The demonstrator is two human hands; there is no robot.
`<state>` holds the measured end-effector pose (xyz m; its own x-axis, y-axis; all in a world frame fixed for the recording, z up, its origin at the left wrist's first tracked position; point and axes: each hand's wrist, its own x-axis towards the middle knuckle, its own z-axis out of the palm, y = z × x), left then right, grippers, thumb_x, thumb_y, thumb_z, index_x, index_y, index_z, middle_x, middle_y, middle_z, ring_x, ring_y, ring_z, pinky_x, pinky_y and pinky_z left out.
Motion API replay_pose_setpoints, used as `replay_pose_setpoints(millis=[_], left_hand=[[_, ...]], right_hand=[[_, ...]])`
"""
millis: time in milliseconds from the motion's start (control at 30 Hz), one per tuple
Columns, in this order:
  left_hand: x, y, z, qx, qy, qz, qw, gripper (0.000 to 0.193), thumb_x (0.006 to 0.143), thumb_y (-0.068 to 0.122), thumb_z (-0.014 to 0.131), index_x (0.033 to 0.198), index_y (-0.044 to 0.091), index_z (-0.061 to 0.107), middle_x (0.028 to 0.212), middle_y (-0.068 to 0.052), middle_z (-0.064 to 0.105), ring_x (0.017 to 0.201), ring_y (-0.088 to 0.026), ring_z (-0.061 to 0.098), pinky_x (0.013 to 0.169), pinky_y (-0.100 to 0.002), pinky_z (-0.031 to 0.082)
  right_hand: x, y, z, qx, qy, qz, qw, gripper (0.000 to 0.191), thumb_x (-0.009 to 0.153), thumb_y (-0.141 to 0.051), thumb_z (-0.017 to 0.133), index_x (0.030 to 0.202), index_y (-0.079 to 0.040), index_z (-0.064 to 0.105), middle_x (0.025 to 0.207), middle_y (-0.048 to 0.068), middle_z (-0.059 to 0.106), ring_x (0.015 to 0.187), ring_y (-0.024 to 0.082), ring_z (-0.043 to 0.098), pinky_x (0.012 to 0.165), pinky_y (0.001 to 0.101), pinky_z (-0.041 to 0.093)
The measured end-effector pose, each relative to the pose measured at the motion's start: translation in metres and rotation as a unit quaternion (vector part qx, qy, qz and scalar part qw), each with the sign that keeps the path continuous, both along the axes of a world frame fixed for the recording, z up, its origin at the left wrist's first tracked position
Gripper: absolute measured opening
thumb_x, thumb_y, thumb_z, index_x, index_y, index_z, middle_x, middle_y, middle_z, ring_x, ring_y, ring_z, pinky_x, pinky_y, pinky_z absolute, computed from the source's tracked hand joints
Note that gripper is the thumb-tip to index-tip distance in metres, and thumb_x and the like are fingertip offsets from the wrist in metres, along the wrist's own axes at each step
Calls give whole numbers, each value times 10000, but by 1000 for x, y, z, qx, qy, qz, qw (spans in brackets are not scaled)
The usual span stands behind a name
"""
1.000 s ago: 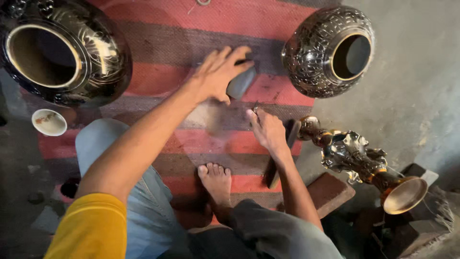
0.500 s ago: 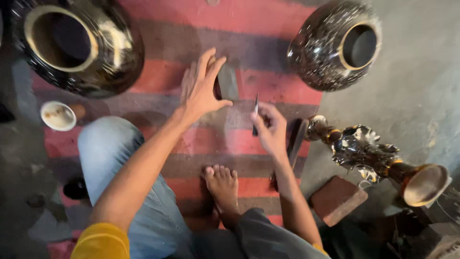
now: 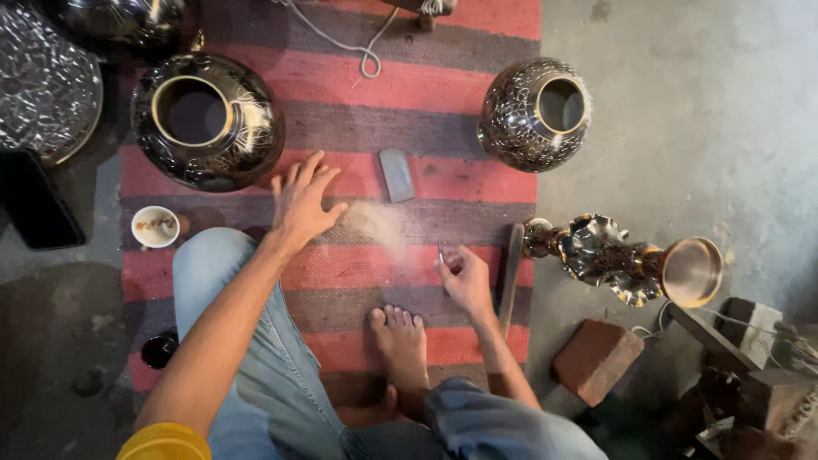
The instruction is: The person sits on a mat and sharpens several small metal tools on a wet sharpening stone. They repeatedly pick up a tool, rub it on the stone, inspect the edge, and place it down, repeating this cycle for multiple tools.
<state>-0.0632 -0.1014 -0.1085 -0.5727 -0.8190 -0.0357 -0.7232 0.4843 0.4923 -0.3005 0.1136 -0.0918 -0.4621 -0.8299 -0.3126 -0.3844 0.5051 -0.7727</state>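
My left hand [image 3: 302, 204] rests flat on the striped red and grey rug [image 3: 477, 85], fingers spread, holding nothing. It lies just below a large black engraved pot [image 3: 209, 119]. A flat grey stone [image 3: 397, 175] lies free on the rug to the right of that hand, above a pale dusty patch [image 3: 383, 223]. My right hand [image 3: 467, 279] is closed on a thin metal tool [image 3: 441, 254] whose tip points up. A dark wooden stick [image 3: 509, 277] lies just right of it. My bare foot [image 3: 400, 341] is planted below the hands.
A smaller engraved pot [image 3: 532, 115] stands at the rug's right edge. An ornate metal stand [image 3: 626, 260] lies on its side on the concrete floor, with a brick [image 3: 596, 358] below it. A small white bowl [image 3: 155, 226], an engraved tray [image 3: 43, 85] and a rope [image 3: 362, 47] are also here.
My left hand has lifted off the grey stone and moved left and down, next to the large pot. My right hand has taken up the thin tool. The view has pulled back.
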Motion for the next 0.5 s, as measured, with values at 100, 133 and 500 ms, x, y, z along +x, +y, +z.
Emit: replay_pose_setpoints(millis=[100, 133, 500], left_hand=[[-5, 1, 10, 9, 38, 2, 999, 724, 723, 386, 857, 1379, 188, 624, 1561, -86, 427, 1347, -334, 470, 1042, -666, 335], [-9, 0, 12, 31, 42, 6, 999, 736, 729, 394, 860, 1392, 188, 614, 1575, -86, 409, 1351, -322, 475, 1040, -685, 318], [-49, -16, 5, 41, 107, -47, 992, 1258, 522, 694, 889, 1559, 178, 397, 1623, -104, 348, 1423, -366, 417, 1080, -671, 285]], right_hand=[[-16, 4, 9, -5, 180, 87, 980, 373, 796, -286, 913, 856, -2, 679, 751, 88, 651, 680, 148, 592, 627, 323, 502], [-20, 1, 14, -22, 239, 114, 964, 432, 799, -311, 941, 783, 16, 659, 752, 135, 647, 709, 195, 581, 647, 356, 503], [-135, -252, 82, -331, 311, -50, 889, 926, 879, -183, 912, 1549, 70, 326, 1491, 313, 407, 1389, 466, 403, 1166, 497, 344]])
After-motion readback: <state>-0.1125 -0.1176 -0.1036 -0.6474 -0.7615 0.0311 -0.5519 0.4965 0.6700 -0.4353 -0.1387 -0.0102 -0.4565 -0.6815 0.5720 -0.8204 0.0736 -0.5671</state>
